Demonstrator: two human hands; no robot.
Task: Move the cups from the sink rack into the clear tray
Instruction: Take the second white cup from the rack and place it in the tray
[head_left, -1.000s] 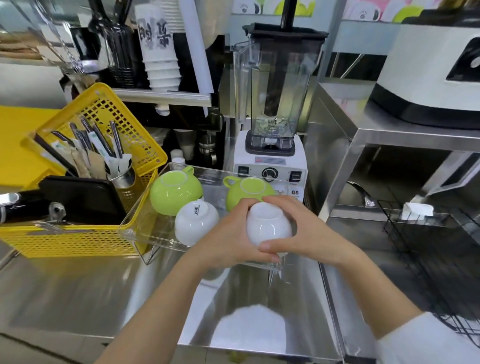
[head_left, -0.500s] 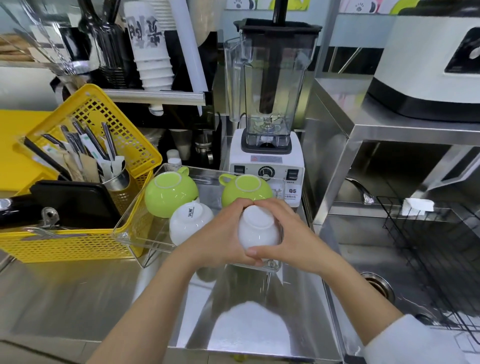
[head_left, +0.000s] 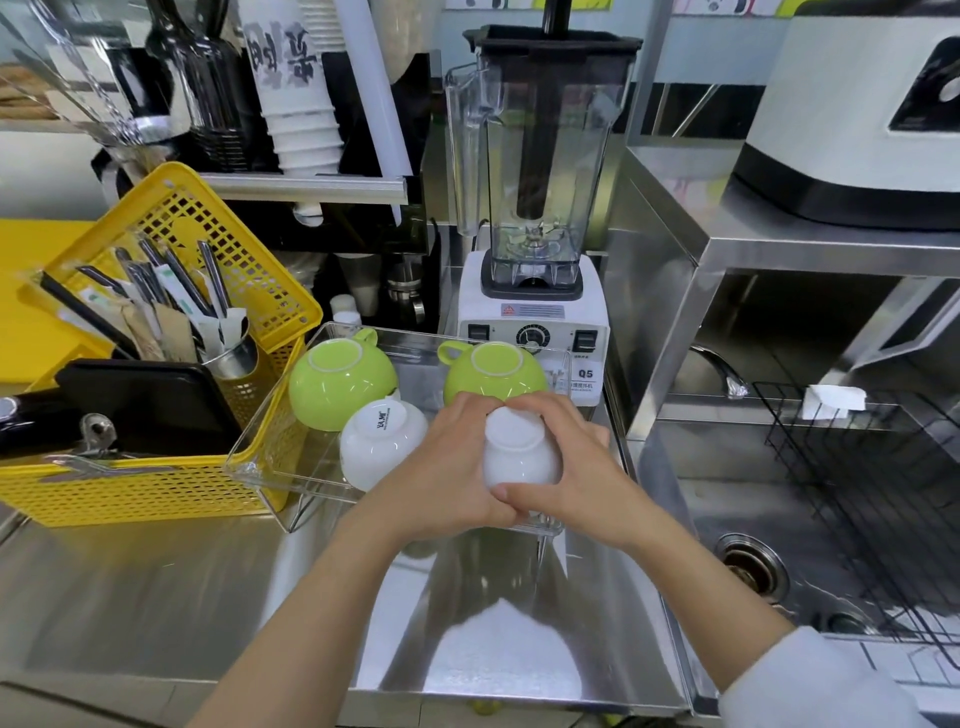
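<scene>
An upside-down white cup (head_left: 519, 452) sits at the front right of the clear tray (head_left: 270, 467). Both hands wrap it: my left hand (head_left: 447, 467) on its left side, my right hand (head_left: 576, 467) on its right, fingers meeting over its base. Inside the tray, also upside down, are another white cup (head_left: 382, 441) at the front left and two green cups, one at the back left (head_left: 340, 387) and one at the back right (head_left: 493, 371). The black wire sink rack (head_left: 857, 467) at the right shows no cups.
A yellow basket (head_left: 171, 467) with cutlery and a black tray touches the clear tray's left side. A blender (head_left: 535, 208) stands just behind it. The sink with its drain (head_left: 750, 569) lies to the right, under a steel shelf holding a white appliance (head_left: 857, 114).
Both hands have lowered the white cup slightly into the tray's front right corner. The view has shifted a little, bringing the sink drain into sight.
</scene>
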